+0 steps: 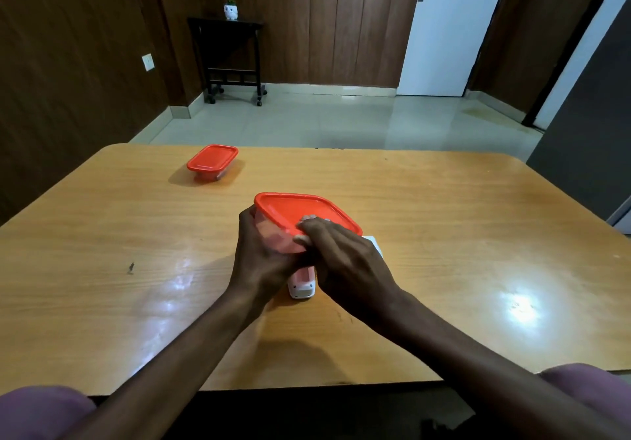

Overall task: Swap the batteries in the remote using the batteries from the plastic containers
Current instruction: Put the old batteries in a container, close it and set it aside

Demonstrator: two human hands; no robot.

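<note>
the left hand (263, 248) grips the near container (276, 234) by its side; the right hand (341, 255) pinches its red lid (300, 211) at the corner, above the remote (302, 286) on the table (444, 234).

Overhead glare on the glossy table (478, 269); wide-angle edges bend

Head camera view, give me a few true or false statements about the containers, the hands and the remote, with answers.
1. Both hands are on the near container. True.
2. The near container's red lid is fully off. False: it sits on the container, the right hand at its edge.
3. The far container is being held. False: it stands alone on the table.
4. The white remote lies under the hands. True.
5. The left hand grips the near container's side. True.
</note>
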